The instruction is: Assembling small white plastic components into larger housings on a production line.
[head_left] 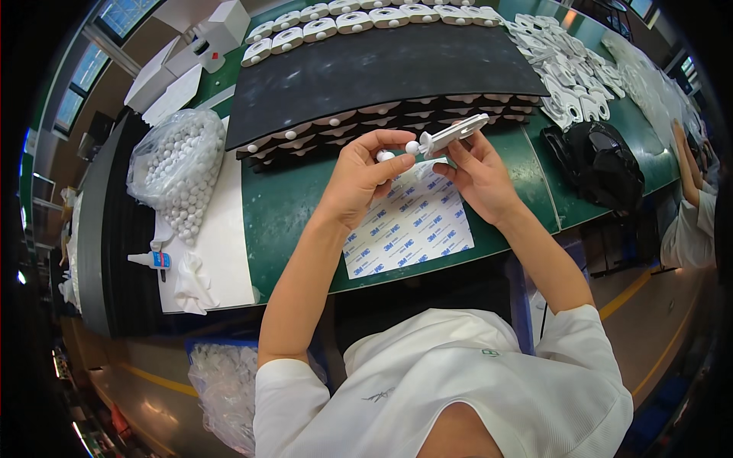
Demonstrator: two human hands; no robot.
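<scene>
Between thumb and forefinger my left hand (357, 177) pinches a small white ball (412, 147). A second white ball (384, 155) shows inside the curl of the same hand. My right hand (482, 177) is closed on a long white plastic part (458, 135) with a slot at its far end and a round cup at its near end. The pinched ball is right at that cup; whether they touch I cannot tell. Below both hands lies a white backing sheet (412, 229) with blue print, on the green table (294, 263).
Black boards (382, 72) stand stacked ahead, with white parts between layers. White parts with balls (321, 29) line up behind. More white parts (565, 69) lie far right, near a black bag (603, 164). At left are a bag of white balls (179, 164) and a glue bottle (150, 260).
</scene>
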